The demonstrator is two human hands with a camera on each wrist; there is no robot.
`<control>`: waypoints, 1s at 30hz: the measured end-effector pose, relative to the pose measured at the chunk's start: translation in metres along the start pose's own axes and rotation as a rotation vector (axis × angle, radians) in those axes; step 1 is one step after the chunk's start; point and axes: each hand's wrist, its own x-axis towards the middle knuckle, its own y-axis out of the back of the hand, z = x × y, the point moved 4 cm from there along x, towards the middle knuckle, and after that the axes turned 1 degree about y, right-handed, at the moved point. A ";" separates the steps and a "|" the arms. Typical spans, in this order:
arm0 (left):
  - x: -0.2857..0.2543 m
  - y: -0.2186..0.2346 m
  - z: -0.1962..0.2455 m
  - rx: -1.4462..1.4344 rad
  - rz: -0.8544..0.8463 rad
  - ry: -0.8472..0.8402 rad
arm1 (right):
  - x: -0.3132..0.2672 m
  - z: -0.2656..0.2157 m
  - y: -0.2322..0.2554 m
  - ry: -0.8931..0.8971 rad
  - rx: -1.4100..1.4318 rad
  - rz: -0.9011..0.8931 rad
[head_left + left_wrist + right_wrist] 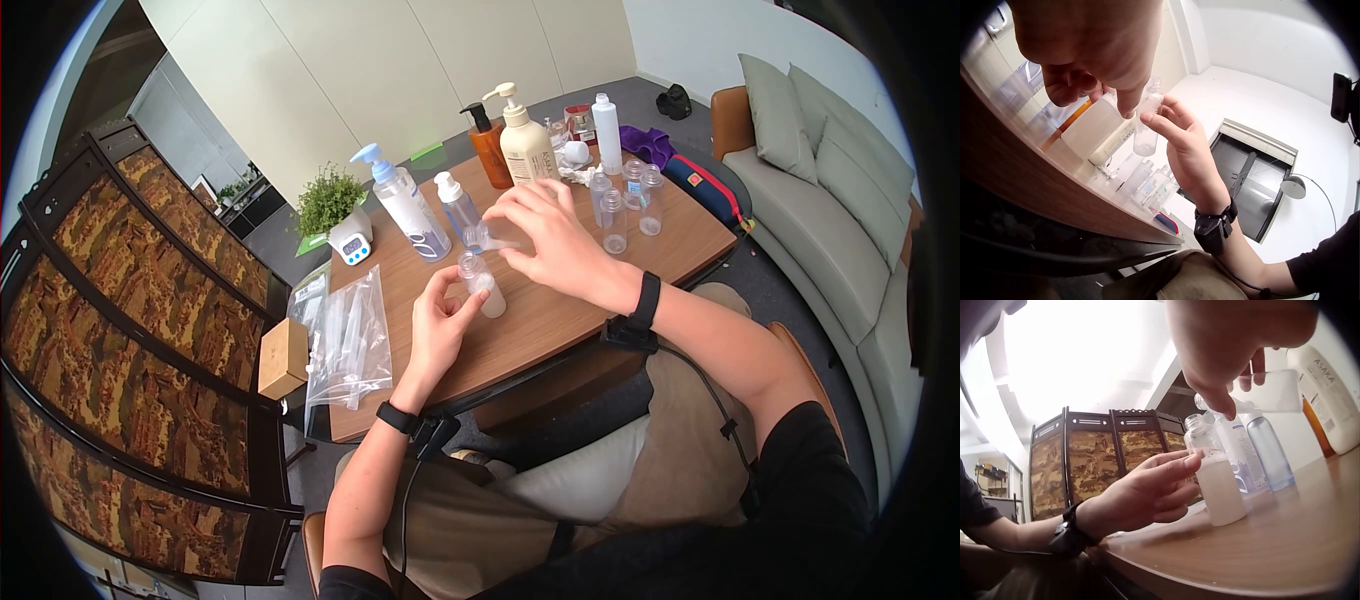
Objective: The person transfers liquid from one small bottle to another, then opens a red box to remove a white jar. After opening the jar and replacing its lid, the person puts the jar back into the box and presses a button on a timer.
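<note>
My left hand [440,325] grips a small clear bottle [1222,494] near its shoulder. This bottle has no cap and stands on the wooden table, with cloudy whitish liquid filling its lower part. My right hand [555,240] pinches a second clear bottle [1145,139], tipped nearly on its side above the first. Its mouth points down toward the first bottle's open neck, close over it in the right wrist view. Some whitish film and small bubbles show inside the tipped bottle. Just behind them stands a bluish clear bottle with a white pump head [457,207].
A large pump bottle with a blue head [405,210], a cream pump bottle [527,150] and an amber bottle [488,150] stand farther back. Several small clear bottles [614,235] are at the right. Plastic bags [350,340], a timer [354,248] and a potted plant [335,205] lie left.
</note>
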 end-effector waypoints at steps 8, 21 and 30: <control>-0.002 0.000 0.005 -0.005 -0.003 0.013 | -0.013 0.026 -0.026 -0.300 0.323 -0.151; -0.002 0.005 0.002 0.073 0.038 -0.049 | -0.024 0.040 -0.055 -0.483 0.659 -0.275; -0.002 0.006 0.003 0.056 0.022 -0.058 | -0.027 0.039 -0.062 -0.487 0.687 -0.299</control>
